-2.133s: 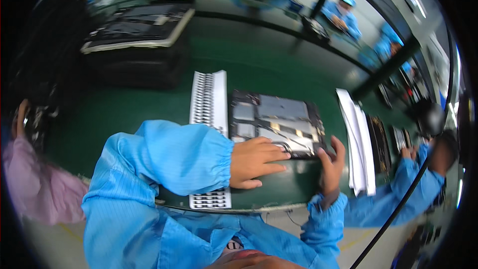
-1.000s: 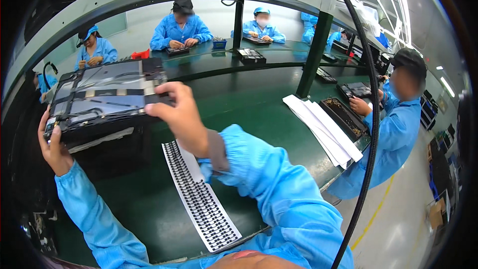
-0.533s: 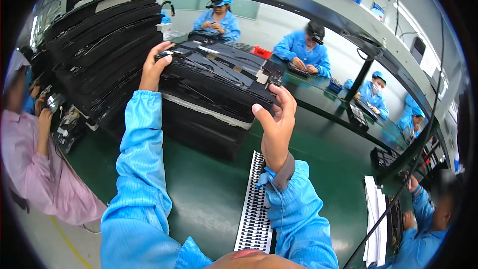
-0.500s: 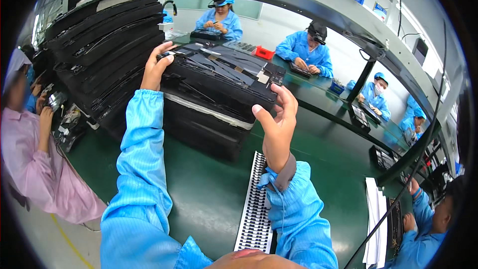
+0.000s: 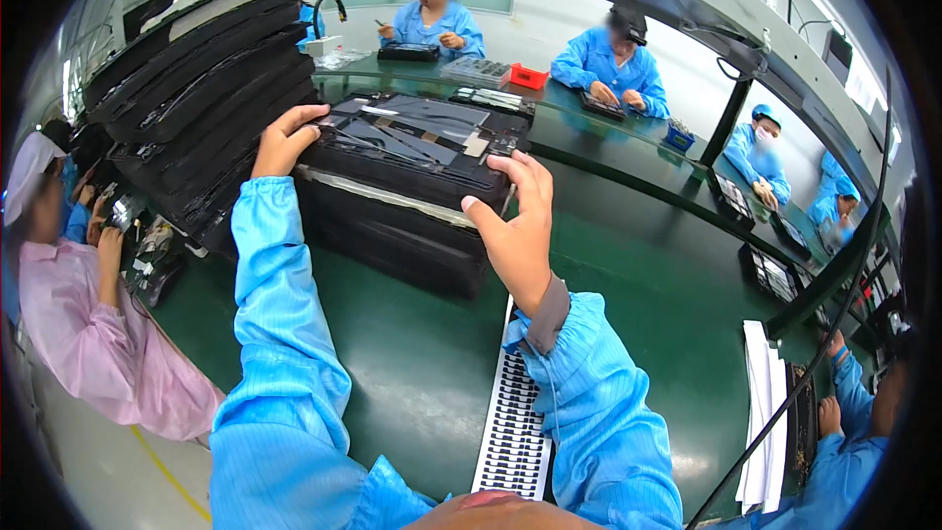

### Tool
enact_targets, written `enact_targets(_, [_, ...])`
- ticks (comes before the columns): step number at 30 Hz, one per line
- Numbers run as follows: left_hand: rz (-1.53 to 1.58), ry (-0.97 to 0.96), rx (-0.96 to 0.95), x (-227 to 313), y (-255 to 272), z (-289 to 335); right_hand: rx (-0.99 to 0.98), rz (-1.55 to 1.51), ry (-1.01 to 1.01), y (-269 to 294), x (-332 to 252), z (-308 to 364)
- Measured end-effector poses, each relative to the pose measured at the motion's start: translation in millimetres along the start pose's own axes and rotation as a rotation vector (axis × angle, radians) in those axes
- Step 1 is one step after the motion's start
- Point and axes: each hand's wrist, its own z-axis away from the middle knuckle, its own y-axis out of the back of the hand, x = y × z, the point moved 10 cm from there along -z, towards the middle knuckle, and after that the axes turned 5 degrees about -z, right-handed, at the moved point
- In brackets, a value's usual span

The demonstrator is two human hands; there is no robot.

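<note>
Evidently our left hand (image 5: 283,145) touches the left edge of the opened tablet (image 5: 412,130), grip unclear; our right hand (image 5: 521,226) spreads wide at its near-right corner. Atop black foam trays (image 5: 392,236) on the desk (image 5: 392,393), it's probably light, stiff, fragile: lift by the rim.

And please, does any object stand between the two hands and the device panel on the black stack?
Nothing visible does. The left hand is at the left end of the device panel, the right hand at its right end. Whether anything lies hidden between the panel and the black stack I cannot tell.
</note>
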Motion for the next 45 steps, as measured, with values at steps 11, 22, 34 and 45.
enact_targets(11, [-0.156,-0.418,0.531,122,26,38,0.374,-0.424,1.045,132,-192,94])
enact_targets(22, [0.537,-1.113,-0.269,202,-200,222,0.736,-0.782,1.236,156,-203,111])
enact_targets(34, [0.496,-1.004,-0.476,168,-243,237,0.337,-1.082,1.013,157,-205,110])
enact_targets(45, [0.288,-0.952,-0.66,148,-280,248,0.267,-0.953,1.025,168,-226,125])
